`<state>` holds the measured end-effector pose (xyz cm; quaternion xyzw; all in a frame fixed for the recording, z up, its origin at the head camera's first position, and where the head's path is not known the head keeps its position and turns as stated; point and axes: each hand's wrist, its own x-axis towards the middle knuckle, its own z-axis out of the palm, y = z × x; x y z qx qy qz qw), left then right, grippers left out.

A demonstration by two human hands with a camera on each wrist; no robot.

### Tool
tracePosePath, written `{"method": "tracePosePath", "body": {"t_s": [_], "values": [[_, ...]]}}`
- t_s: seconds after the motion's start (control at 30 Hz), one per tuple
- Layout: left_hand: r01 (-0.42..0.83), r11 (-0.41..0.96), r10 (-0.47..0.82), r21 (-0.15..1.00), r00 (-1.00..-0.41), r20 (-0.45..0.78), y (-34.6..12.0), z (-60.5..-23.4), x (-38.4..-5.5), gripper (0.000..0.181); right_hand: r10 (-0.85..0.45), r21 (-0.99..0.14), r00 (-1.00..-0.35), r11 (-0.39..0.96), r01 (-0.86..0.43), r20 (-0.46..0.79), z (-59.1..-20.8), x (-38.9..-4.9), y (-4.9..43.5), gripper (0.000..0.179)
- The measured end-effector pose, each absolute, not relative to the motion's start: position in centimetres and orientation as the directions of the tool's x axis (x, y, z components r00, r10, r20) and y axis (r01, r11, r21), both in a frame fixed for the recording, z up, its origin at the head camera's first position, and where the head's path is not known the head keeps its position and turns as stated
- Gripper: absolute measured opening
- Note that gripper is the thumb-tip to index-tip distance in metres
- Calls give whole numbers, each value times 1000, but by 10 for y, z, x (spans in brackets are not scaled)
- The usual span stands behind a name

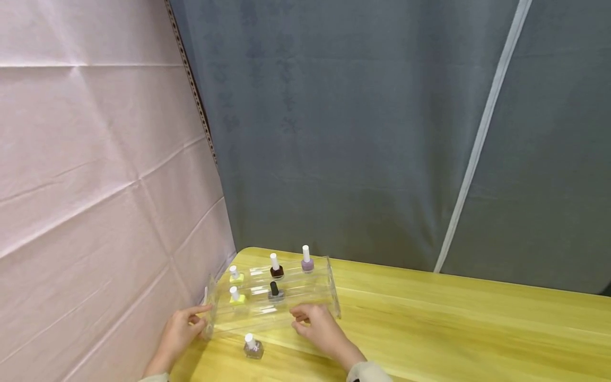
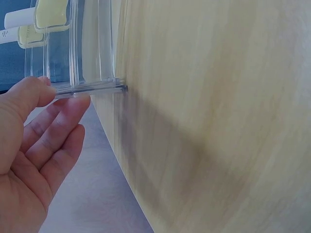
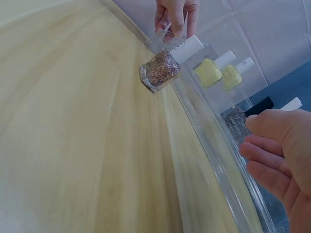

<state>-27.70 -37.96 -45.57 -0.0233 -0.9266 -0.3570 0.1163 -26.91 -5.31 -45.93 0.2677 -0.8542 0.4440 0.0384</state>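
Note:
A clear tiered display rack (image 1: 333, 289) stands on the table. My left hand (image 1: 180, 330) pinches its left end panel (image 2: 92, 88) between thumb and fingers. In front of the rack's right part, my right hand (image 1: 321, 330) hovers with loosely bent fingers and nothing in them. Two yellow nail polish bottles, one upper (image 1: 236, 277) and one lower (image 1: 237, 298), sit at the rack's left. Further right are a dark bottle (image 1: 276, 271), a lilac bottle (image 1: 307, 263) and a black-capped bottle (image 1: 275, 294). A glitter nail polish bottle (image 3: 164, 68) with a white cap stands on the table before the rack.
The yellow wooden table (image 1: 453, 329) extends far to the right. A pinkish cloth wall (image 1: 95, 212) rises close beside the left hand, and a dark grey curtain (image 1: 334, 132) hangs behind the table.

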Motion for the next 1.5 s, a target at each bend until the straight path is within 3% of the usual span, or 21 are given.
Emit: {"method": "tracePosePath", "body": {"t_s": [1.5], "values": [[138, 755, -53, 641, -961, 270, -379, -457, -280, 36, -489, -851, -853, 357, -385, 182, -485, -245, -105, 23]]}}
